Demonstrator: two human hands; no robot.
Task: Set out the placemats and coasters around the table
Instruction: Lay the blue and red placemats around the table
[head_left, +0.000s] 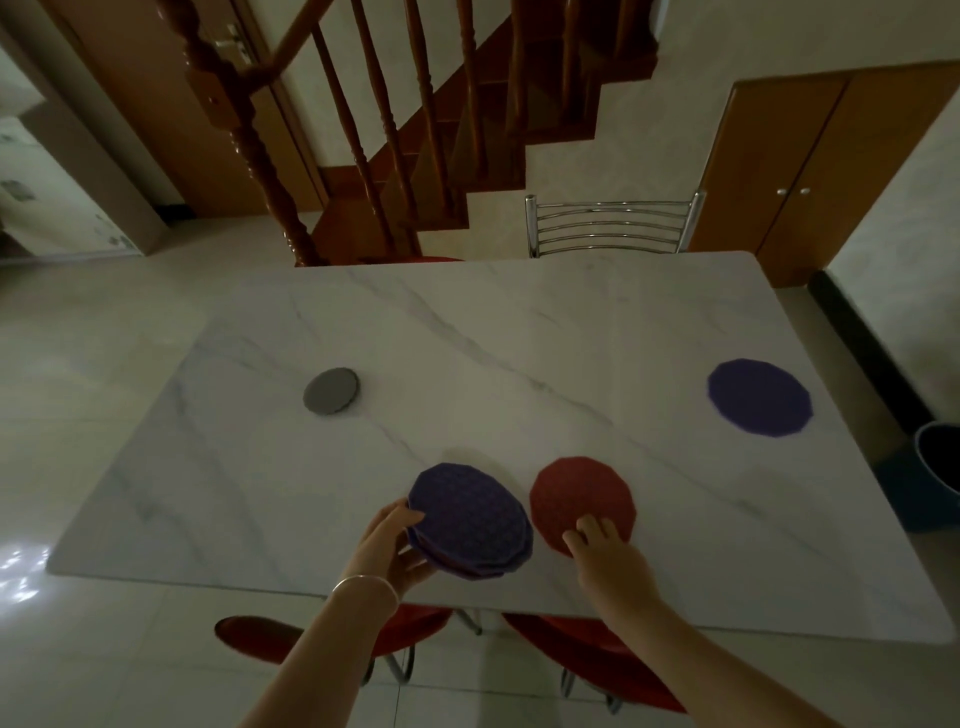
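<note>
**Mats going out on the white bench**

The left hand (387, 545) holds a stack of round mats (470, 519), purple on top, fingers wrapped around its edge just above the bench (467, 332). The right hand (605, 553) has its fingers spread flat on a red mat (576, 491) lying beside the stack. A purple mat (759, 397) lies far right. A small grey pile, maybe coasters (331, 391), sits far left.
</note>
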